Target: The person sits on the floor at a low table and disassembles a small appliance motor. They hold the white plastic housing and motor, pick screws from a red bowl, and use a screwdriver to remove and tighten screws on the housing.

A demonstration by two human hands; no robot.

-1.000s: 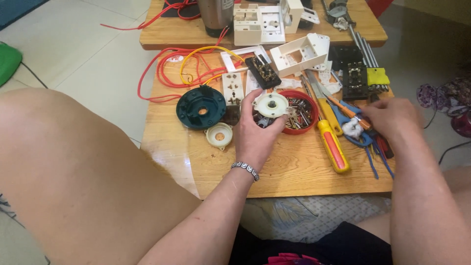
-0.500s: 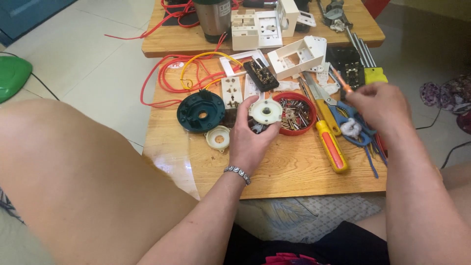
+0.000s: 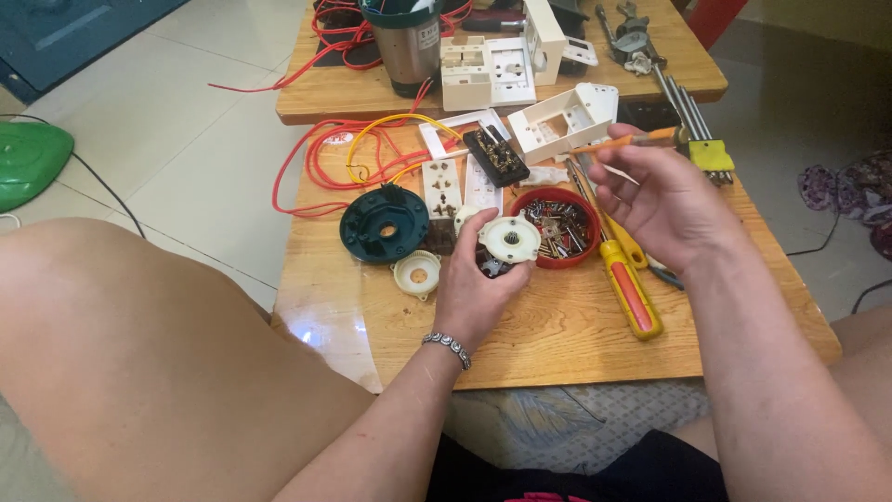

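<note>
Left hand [image 3: 478, 288] fingers curled around a small motor assembly with a cream gear disc [image 3: 509, 239], just ahead of the fingertips. Right hand [image 3: 664, 200], now lifted off the tools, pinching an orange-handled screwdriver [image 3: 627, 142]; red screw bowl [image 3: 557, 223] between the hands.

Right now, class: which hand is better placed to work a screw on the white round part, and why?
The right hand, probably. It holds an orange-handled screwdriver just above and beside the part. The left hand is wrapped around the white round part, steadying it over the table, so it is not free.
</note>
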